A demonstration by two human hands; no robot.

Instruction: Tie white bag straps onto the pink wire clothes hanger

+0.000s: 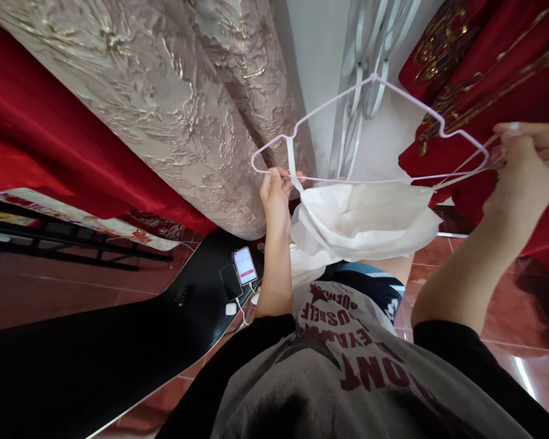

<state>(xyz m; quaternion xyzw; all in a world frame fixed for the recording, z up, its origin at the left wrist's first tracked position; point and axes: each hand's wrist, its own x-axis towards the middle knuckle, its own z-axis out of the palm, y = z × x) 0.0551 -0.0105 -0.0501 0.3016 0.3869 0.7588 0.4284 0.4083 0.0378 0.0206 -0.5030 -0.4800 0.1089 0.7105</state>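
A thin pink clothes hanger [338,180] is held up in front of me, its hook end pointing away. My left hand [278,186] pinches the hanger's bottom bar near its left corner. A white garment [370,213] hangs below the bar, one strap [291,157] looped over the hanger's left shoulder. Out at the right, my right hand [528,149] is closed on the other thin strap [462,177], which is drawn taut past the hanger's right corner. Part of that hand's grip is hidden behind its fingers.
A black glossy table [183,292] at the left bears two phones and white chargers with cables. Cream brocade fabric [174,110] and red cloth hang on the left. Red gold-trimmed fabric [476,79] hangs at the right. Several white hangers [363,73] hang by the wall ahead.
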